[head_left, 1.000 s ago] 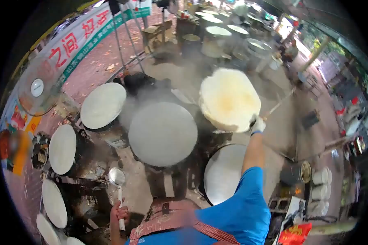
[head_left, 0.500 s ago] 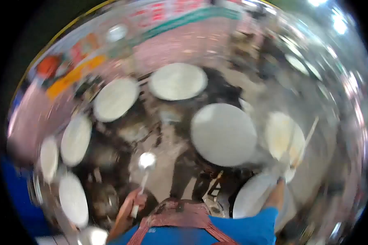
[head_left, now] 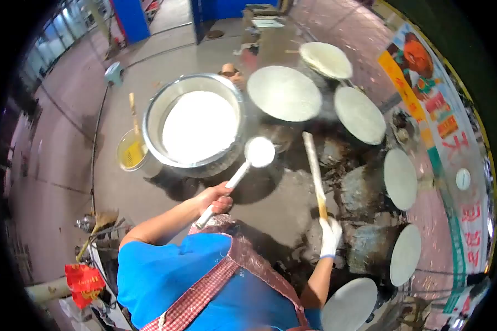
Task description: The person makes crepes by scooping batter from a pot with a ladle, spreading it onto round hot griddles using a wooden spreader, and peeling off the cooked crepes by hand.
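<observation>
My left hand (head_left: 218, 199) is closed around the pale handle of a ladle (head_left: 259, 152), whose bowl holds something white. The ladle bowl is at the near right side of a large metal pot (head_left: 149, 149) filled with smooth white batter (head_left: 200, 128). My right hand (head_left: 330, 236), in a white glove, grips a wooden stick (head_left: 315, 174) that points away from me. Close to the right hand are pale round griddles, one on the right (head_left: 405, 255) and another lower down (head_left: 350, 307).
More round griddles (head_left: 284, 94) curve around my front and right, over dark, sooty stoves (head_left: 361, 190). Left of the pot stands a small bowl (head_left: 120, 160) with yellow liquid and a wooden-handled tool (head_left: 133, 113). A red packet (head_left: 84, 284) lies at lower left; a banner (head_left: 444, 121) hangs at right.
My view has turned left, bringing the batter pot in front of me. The right hand, earlier out at a griddle on the right, is now nearer my body with the stick. Both hands keep their tools.
</observation>
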### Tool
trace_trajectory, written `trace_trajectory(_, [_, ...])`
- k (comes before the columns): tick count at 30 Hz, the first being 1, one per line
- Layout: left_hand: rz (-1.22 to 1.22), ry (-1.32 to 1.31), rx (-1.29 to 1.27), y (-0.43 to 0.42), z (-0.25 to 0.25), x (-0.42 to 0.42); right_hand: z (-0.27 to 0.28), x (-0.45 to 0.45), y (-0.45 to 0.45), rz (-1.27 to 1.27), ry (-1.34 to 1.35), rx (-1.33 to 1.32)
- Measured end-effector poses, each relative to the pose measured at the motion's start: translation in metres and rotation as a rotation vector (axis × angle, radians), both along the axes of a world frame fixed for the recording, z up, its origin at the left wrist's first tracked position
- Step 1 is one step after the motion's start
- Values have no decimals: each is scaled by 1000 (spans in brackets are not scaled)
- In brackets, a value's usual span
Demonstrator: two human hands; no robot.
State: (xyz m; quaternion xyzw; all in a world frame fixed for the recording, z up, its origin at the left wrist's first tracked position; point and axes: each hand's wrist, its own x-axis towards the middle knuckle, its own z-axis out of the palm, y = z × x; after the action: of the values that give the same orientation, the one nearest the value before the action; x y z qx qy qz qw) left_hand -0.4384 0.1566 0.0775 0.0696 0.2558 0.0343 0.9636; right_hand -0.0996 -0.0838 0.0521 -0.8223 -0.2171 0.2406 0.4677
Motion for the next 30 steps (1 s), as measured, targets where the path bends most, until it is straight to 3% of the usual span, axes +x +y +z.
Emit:
trace_trajectory(3, [194, 40, 372, 33, 7, -70, -19, -10, 116, 410, -389, -219])
trace_trajectory(5, [227, 39, 465, 73, -5, -111, 34, -57, 194, 585, -535, -348])
trace_trajectory(9, [164, 211, 445, 181, -77, -159, 32, -141, 343, 889, -668, -659])
trace_trajectory(11, [182, 449, 328, 233, -169, -176, -22, -189, 392, 1031, -889, -708])
trace_trajectory(12, [30, 629, 478, 250, -215, -187, -20, -214, 400, 1094, -899, -708])
trace_trajectory(13, [63, 734, 309, 264, -229, -188, -6, -232, 414, 1145, -917, -687])
trace_trajectory(14, [59, 753, 371, 275, -280, -191, 19, -234, 414, 1125, -810, -529])
trace_trajectory(15, [51, 770, 427, 277, -327, -194, 25, -229, 421, 1049, -591, -604])
trace_trajectory(17, [-72, 791, 509, 284, -306, -190, -54, -218, 394, 877, -808, -634])
trace_trajectory(18, [-129, 800, 551, 285, -276, -185, -29, -241, 405, 953, -673, -877])
trace_trajectory(20, [-230, 830, 661, 303, -219, -177, -25, -253, 406, 890, -615, -611])
trace_trajectory(21, [-283, 848, 711, 304, -211, -177, -10, -257, 406, 832, -511, -518])
trace_trajectory(22, [-297, 968, 692, 300, -234, -176, -27, -257, 392, 792, -493, -607])
trace_trajectory(25, [-143, 585, 224, 307, -217, -171, -72, -259, 348, 681, -485, -725])
trace_trajectory(27, [18, 617, -231, 302, -223, -156, -52, -290, 333, 593, -424, -724])
trace_trajectory(28, [20, 613, -274, 302, -168, -150, -39, -299, 322, 543, -393, -669])
trace_trajectory(30, [53, 436, -265, 309, -104, -151, -21, -308, 304, 437, -399, -586])
